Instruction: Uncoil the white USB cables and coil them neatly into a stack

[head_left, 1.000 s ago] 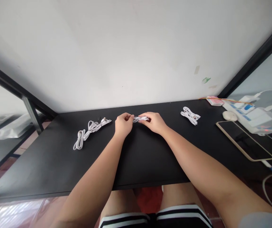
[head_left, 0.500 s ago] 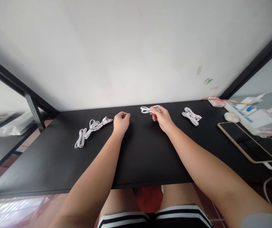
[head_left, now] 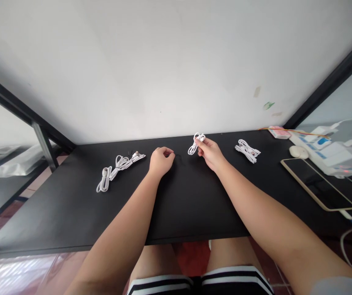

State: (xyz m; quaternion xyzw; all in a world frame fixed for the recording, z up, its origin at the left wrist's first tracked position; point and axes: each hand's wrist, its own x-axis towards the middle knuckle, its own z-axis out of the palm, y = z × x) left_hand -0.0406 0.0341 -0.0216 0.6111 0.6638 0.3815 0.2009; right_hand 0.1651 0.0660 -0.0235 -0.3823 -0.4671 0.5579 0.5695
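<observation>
My right hand point(head_left: 209, 153) pinches a folded white cable point(head_left: 193, 146) and holds it just above the black table point(head_left: 182, 196), near its far edge. My left hand point(head_left: 161, 161) rests curled on the table a little to the left, fingers closed over a thin black tie point(head_left: 178, 156) that is barely visible. A loose white cable point(head_left: 117, 168) lies stretched out to the left of my left hand. A bundled white cable point(head_left: 247, 150) sits to the right of my right hand.
A phone point(head_left: 317, 182) lies face up at the right, with a white power strip point(head_left: 326, 150) and a small round white object point(head_left: 298, 151) behind it. A pink box point(head_left: 276, 131) sits at the far right corner. The white wall rises directly behind the table.
My hands have separated: the right one lifted the folded cable away to the right and turned it downward, while the left stayed low and closed near the table.
</observation>
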